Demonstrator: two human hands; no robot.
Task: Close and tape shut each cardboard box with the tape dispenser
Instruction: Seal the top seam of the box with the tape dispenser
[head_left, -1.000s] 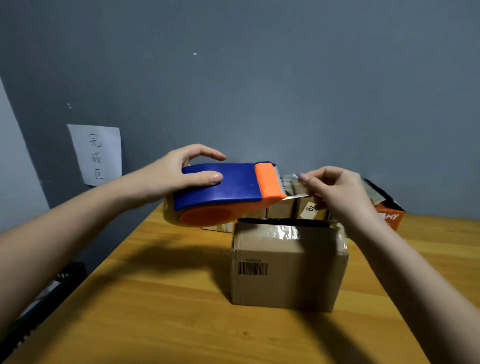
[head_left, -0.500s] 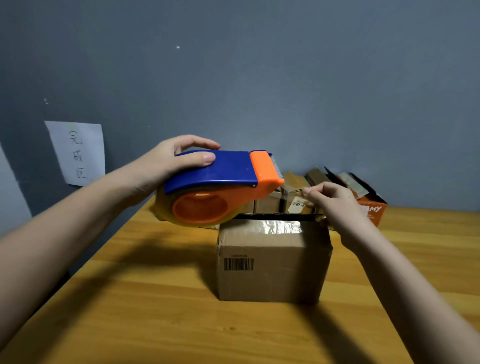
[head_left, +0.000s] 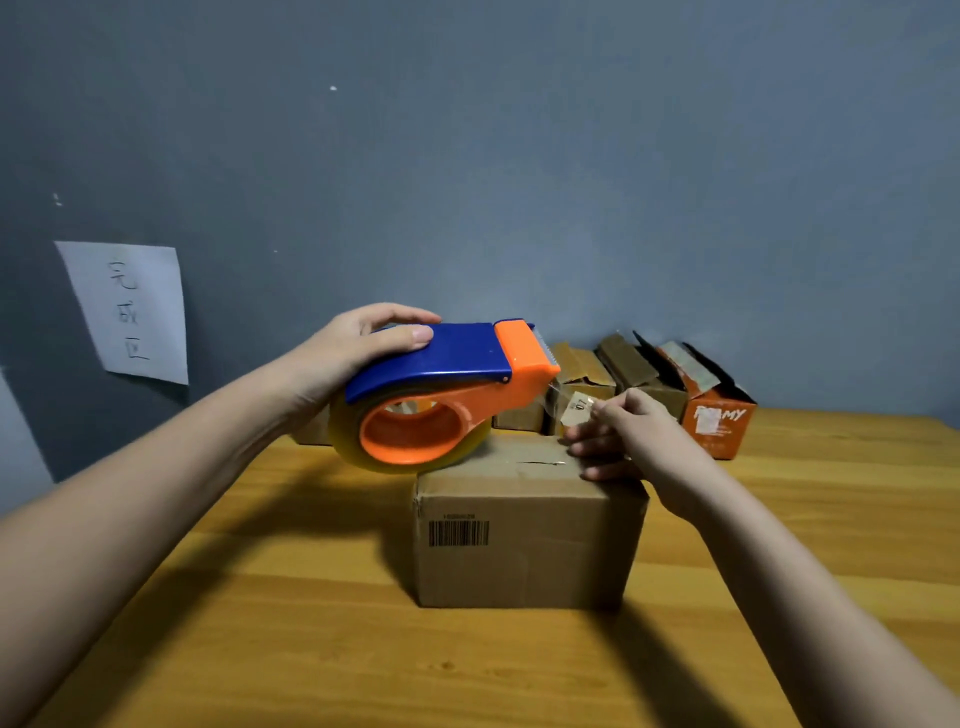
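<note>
The brown cardboard box (head_left: 524, 540) is set on the wooden table (head_left: 311, 649). Above its left top edge, the blue-and-orange tape dispenser (head_left: 441, 395) is gripped by the left hand (head_left: 348, 353). Its right top edge is pressed by the right hand (head_left: 618, 436), fingers straight.

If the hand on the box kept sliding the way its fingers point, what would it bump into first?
The right hand points left across the top of the cardboard box. Going straight on, it would probably meet the tape dispenser first, at the tape roll over the box's left edge, though depth is hard to judge.
</note>
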